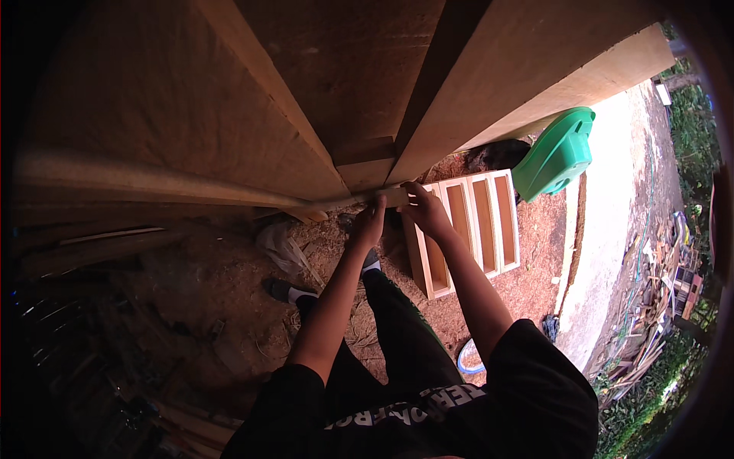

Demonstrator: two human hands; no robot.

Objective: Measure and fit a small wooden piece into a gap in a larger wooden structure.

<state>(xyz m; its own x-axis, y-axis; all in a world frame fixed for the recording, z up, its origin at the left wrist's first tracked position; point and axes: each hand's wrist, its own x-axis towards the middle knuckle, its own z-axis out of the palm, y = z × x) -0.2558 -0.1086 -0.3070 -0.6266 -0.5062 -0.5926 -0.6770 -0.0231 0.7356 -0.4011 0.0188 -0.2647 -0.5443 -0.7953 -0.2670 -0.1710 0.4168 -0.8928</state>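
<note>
My left hand [369, 222] and my right hand [425, 208] grip a short, flat wooden piece [395, 196] at the middle of the view, at the foot of tall wooden panels [138, 92]. The left hand is at the piece's middle with the thumb along it; the right hand is closed round its right end. A long pale wooden strip [176, 183] runs along the lower edge of the left panels toward my hands. Just right of and below my hands lies a wooden unit with several narrow compartments [485, 222]. How the held piece meets the panels is unclear.
A green plastic tub [554, 157] rests beside the compartment unit. A clear plastic bag [279, 249], wood scraps and shavings lie on the dirt floor around my feet. A round pale basin [470, 356] sits lower right. Beyond are a sunlit strip of ground, piled scrap wood [646, 291] and greenery.
</note>
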